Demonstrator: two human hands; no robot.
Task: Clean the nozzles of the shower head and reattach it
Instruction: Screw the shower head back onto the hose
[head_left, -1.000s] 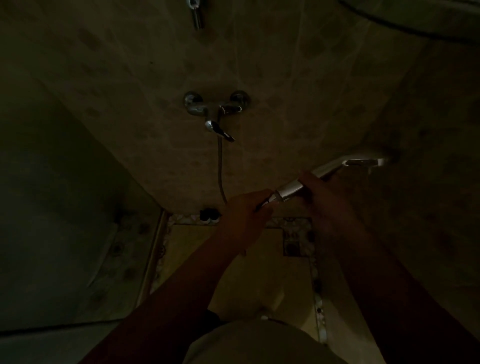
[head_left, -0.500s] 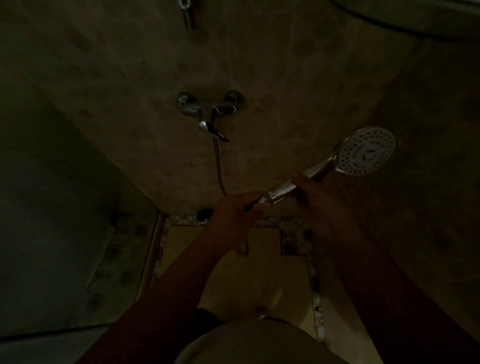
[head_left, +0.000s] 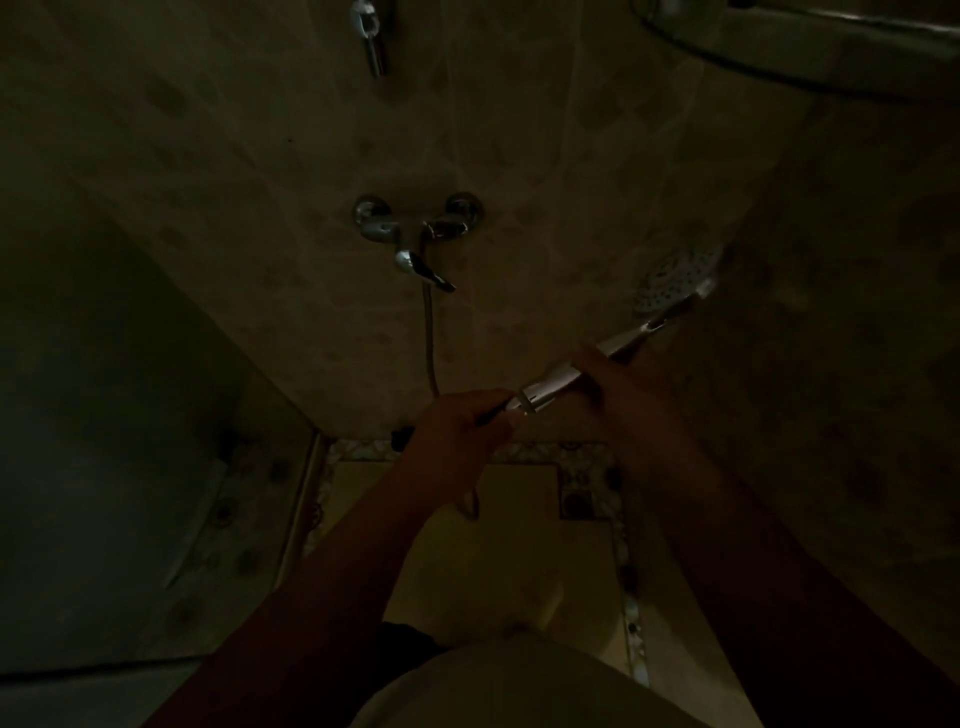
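Pretty dark in there, but the right hand (head_left: 631, 400) had its fingers curled round the chrome handle of the shower head (head_left: 618, 345), thumb lying on top of it. The left hand (head_left: 457, 426) was closed at the handle's lower end, fingers pinching the dark end of the hose (head_left: 430, 338) right where it met the handle (couldn't tell if the two were screwed together or just touching). The shower head sat in mid-air in front of the tiled wall (head_left: 260, 182), between the two hands, its long axis slanting from lower left up to upper right. The round spray face was up at the right end, blurred and tilted, nozzle dots partly facing the camera. The hose hung down from the tap (head_left: 415, 228) on the wall and disappeared behind the left hand, with a loop showing just below that wrist. A wall bracket (head_left: 374, 36) was high up above the tap, well apart from the head. Down on the floor there was a drain (head_left: 575, 503) near the patterned border, between the two forearms.
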